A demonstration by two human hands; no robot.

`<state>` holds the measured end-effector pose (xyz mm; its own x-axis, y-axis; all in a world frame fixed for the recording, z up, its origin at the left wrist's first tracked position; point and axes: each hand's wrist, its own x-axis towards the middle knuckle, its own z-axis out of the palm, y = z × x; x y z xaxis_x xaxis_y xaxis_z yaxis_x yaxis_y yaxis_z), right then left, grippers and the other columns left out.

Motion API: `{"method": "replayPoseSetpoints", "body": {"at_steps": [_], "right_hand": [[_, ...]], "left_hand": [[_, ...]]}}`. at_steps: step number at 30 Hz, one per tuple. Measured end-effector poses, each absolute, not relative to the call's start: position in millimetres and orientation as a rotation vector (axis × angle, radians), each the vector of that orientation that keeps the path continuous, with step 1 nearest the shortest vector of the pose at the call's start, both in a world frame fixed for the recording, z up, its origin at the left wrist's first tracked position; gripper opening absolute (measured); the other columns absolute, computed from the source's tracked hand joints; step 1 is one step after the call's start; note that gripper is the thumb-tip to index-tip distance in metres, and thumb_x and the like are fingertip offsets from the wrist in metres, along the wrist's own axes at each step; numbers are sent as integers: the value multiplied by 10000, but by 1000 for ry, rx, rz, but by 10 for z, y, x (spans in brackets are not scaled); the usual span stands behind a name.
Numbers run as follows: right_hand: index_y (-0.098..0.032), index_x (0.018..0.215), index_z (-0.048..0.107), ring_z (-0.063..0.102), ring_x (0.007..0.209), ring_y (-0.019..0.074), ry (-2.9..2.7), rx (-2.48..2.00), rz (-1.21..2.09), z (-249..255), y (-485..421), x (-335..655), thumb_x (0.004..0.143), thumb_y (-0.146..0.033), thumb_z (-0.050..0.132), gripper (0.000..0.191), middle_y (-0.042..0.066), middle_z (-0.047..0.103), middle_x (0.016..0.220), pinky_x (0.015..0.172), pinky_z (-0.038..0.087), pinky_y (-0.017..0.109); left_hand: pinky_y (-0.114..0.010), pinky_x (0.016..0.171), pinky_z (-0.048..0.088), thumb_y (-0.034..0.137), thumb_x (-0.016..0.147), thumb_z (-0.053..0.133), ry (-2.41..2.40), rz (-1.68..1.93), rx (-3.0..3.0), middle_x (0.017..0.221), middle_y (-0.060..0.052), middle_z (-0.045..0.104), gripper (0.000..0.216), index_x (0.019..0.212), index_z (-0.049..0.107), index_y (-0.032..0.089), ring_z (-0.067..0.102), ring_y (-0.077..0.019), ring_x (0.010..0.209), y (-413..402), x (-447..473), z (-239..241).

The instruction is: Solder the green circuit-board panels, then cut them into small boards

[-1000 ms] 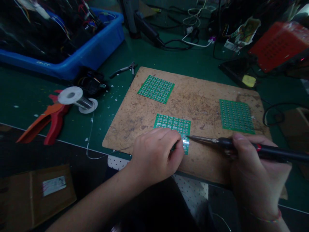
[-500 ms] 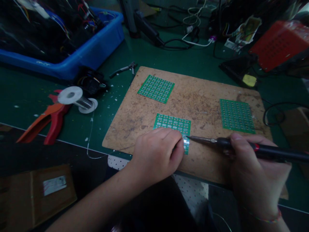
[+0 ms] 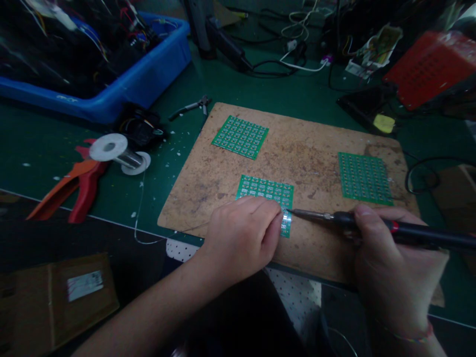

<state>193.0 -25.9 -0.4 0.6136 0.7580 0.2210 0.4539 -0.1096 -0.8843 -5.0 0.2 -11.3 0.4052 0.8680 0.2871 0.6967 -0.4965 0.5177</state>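
My right hand (image 3: 394, 258) is closed round the black handle of a soldering iron (image 3: 357, 220). The iron's tip points left and meets the right side of a green circuit board panel (image 3: 266, 186). Over the lower left of that panel lies my left hand (image 3: 243, 233), its fingers curled in. Solder wire (image 3: 195, 228) runs into the left hand from a spool (image 3: 126, 153) on the left; the wire's end is hidden behind the fingers. Two more panels rest on the brown work board (image 3: 297, 148): one panel (image 3: 241, 137) at upper left, another panel (image 3: 365, 178) at right.
Red-handled pliers (image 3: 84, 186) lie beside the spool, and small cutters (image 3: 189, 107) near the work board's upper left corner. A blue bin (image 3: 156, 74) full of wired parts stands at back left. At back right are a red box (image 3: 433, 69) and a black stand holding yellow sponge (image 3: 384, 124).
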Motion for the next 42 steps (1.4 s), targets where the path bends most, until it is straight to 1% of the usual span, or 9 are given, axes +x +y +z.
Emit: {"method": "replayPoseSetpoints", "body": {"at_steps": [3,6,9,13,16,19,23,37,42], "right_hand": [[-209,690,662,568,602,119,-960,-1730,395,-1,-261,1941,730,-410,751,223,-21,637,675,597,408,286],[-204,693,658,564,601,118,-907,-1722,430,-7,-261,1964,733,-402,748,221,-22,621,658,584,394,278],[-200,688,655,536,571,109,-859,-1706,447,-7,-255,1976,735,-369,743,196,-28,604,635,548,372,264],[-199,690,655,539,570,115,-874,-1698,447,2,-249,1978,736,-358,742,186,-26,605,623,556,372,269],[-202,681,649,549,584,122,-895,-1704,434,6,-250,1973,742,-361,741,193,-25,608,630,584,390,281],[-201,669,646,551,587,127,-919,-1703,418,7,-248,1958,744,-366,737,203,-23,608,632,591,400,287],[-197,653,637,562,608,137,-908,-1695,397,10,-243,1933,722,-372,752,221,-21,609,647,609,414,296],[-193,689,653,589,636,139,-953,-1732,442,4,-264,1970,739,-406,748,239,-5,643,679,621,420,301],[-192,672,646,568,601,123,-952,-1742,422,9,-257,1963,731,-416,751,254,-13,639,668,580,408,283]], "left_hand": [[-297,689,457,203,875,619,1323,1079,2288,784,-8,691,91,921,696,189,631,-150,739,-23,-94,-118],[-257,648,449,166,835,685,1382,1282,2195,729,7,667,152,981,718,190,603,-109,668,-50,-162,-88],[-255,625,432,206,832,687,1402,1217,2126,708,13,598,165,995,699,180,552,-103,644,-70,-231,-43],[-267,617,416,197,896,539,1280,1157,1975,744,13,516,145,1028,579,151,498,-105,638,-86,-289,-9],[-259,664,419,152,905,518,1253,1091,2036,755,10,536,48,914,563,166,515,-103,683,-79,-277,6],[-262,693,417,145,886,556,1251,1000,2138,742,8,565,63,839,587,172,531,-110,711,-68,-229,9],[-286,672,408,156,859,564,1237,977,2193,714,1,590,81,786,596,171,541,-130,698,-78,-171,-23],[-292,665,412,164,833,583,1237,938,2249,715,11,606,60,775,593,175,547,-133,694,-55,-132,-77],[-292,672,416,161,835,581,1238,929,2251,731,11,615,50,791,600,174,551,-132,702,-65,-138,-84]]}}
